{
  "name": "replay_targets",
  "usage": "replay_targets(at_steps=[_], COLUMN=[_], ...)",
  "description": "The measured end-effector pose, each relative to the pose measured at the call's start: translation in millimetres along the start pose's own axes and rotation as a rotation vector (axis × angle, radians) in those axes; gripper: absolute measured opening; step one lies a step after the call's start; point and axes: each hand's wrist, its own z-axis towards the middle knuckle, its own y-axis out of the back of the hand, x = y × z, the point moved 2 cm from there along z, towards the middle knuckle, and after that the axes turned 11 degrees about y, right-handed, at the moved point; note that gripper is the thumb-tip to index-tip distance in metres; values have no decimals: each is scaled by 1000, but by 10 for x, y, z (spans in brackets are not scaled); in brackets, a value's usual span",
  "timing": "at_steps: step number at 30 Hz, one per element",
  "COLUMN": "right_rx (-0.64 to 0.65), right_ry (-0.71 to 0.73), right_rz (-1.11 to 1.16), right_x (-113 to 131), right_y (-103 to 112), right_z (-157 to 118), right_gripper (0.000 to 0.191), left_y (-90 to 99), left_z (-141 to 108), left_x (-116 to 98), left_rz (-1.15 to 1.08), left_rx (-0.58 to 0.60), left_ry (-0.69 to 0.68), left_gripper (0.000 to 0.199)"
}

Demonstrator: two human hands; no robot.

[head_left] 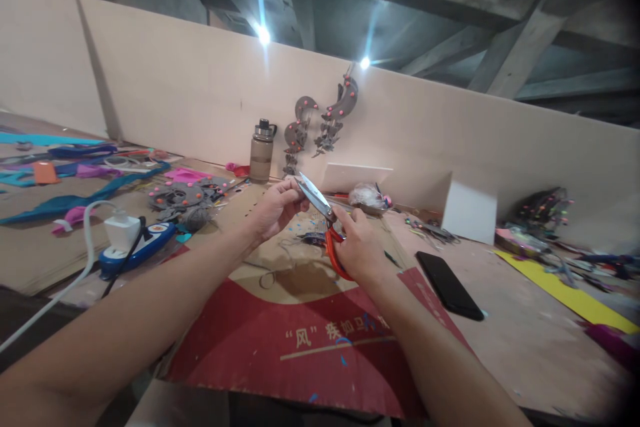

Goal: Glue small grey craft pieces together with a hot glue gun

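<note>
My right hand (363,243) is wrapped round the orange-red handles of a pair of scissors (316,197). Their metal blades point up and to the left, slightly parted near the tips. Close against those tips, my left hand (281,210) is closed in a pinch; whatever sits between its fingertips is too small to make out. Both hands are raised above a red and tan cardboard sheet (240,340). Thin grey strips and small blue scraps lie on the cardboard under the hands, along with a dark small object (314,238).
A black phone (449,285) lies to the right. A bottle (262,152) stands by the back board, where grey dotted ornaments (341,103) hang. Grey dotted pieces (183,195) and a blue power strip (137,250) with cables are on the left. Yellow sheet (565,290) lies far right.
</note>
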Motion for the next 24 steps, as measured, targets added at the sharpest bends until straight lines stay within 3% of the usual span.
replay_targets(at_steps=[5, 7, 11, 13, 16, 18, 22, 24], right_rx=[-48, -111, -141, -137, -114, -98, -119, -131], right_ry=[-18, -45, -167, -203, -210, -205, -176, -162], right_rz=[122, 214, 288, 297, 305, 291, 248, 246], right_x=[-48, -101, -235, -275, -281, -266, -251, -259], right_y=[12, 45, 93, 100, 93, 85, 64, 51], right_z=[11, 29, 64, 70, 67, 60, 52, 53], right_gripper=[40, 38, 39, 40, 41, 40, 39, 39], left_y=[46, 103, 217, 241, 223, 201, 220, 234], left_z=[-1, 6, -3, -15, -24, -24, -24, -43], left_x=[-21, -15, 41, 68, 124, 196, 328, 322], left_rz=[33, 144, 673, 986, 1384, 1517, 1494, 1463], left_rx=[-26, -3, 80, 63, -23, -36, -58, -43], left_ry=[46, 135, 440, 516, 516, 474, 309, 301], left_gripper=[7, 6, 10, 14, 15, 8, 14, 18])
